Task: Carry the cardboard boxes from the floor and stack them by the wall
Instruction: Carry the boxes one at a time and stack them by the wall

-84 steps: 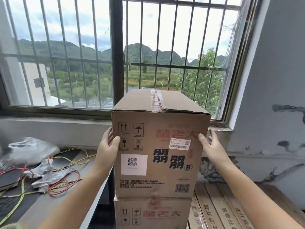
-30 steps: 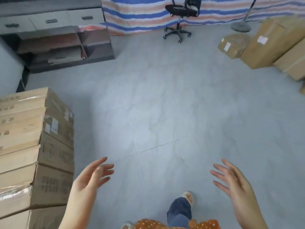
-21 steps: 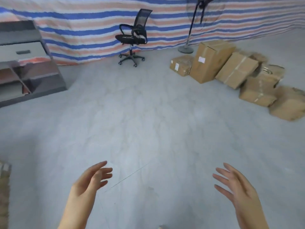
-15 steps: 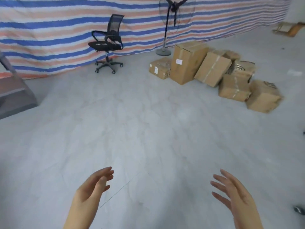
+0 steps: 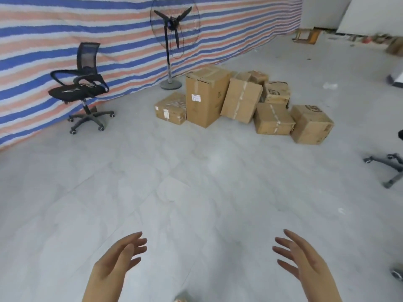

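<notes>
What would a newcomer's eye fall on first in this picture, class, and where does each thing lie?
First, the cluster of cardboard boxes on the grey floor ahead, the tallest box upright at its left. Behind runs a blue, red and white striped tarp, with a standing fan before it and a black office chair further left. At the bottom the left hand and right hand are open and hold nothing.
</notes>
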